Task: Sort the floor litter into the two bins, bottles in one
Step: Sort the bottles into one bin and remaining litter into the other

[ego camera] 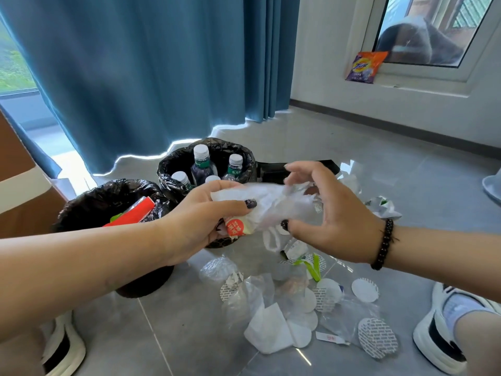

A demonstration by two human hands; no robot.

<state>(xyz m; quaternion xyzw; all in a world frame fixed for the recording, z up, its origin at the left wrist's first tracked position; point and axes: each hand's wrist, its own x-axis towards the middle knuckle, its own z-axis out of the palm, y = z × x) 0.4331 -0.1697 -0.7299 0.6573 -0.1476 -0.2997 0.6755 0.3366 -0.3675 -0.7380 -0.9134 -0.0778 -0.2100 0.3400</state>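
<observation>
A crumpled white wrapper, bearing a round red sticker at its lower end, is being held up above the floor, in front of the two bins. It is being gripped by the left hand, whose thumb is pressing down across the top of it while the fingers are curled beneath. The right hand is being kept at the wrapper's other end with fingers spread and bent; its thumb tip is touching the wrapper's underside, but a firm grip cannot be confirmed. A dark bead bracelet is being worn on the right wrist. Behind the hands, capped plastic bottles are being held upright in the far bin, lined with a black bag. A red packet is being held in the near bin, just to the left and also black-lined. Paper discs, clear film and torn wrappers are lying scattered on the grey tiled floor below the hands, between two white shoes.
</observation>
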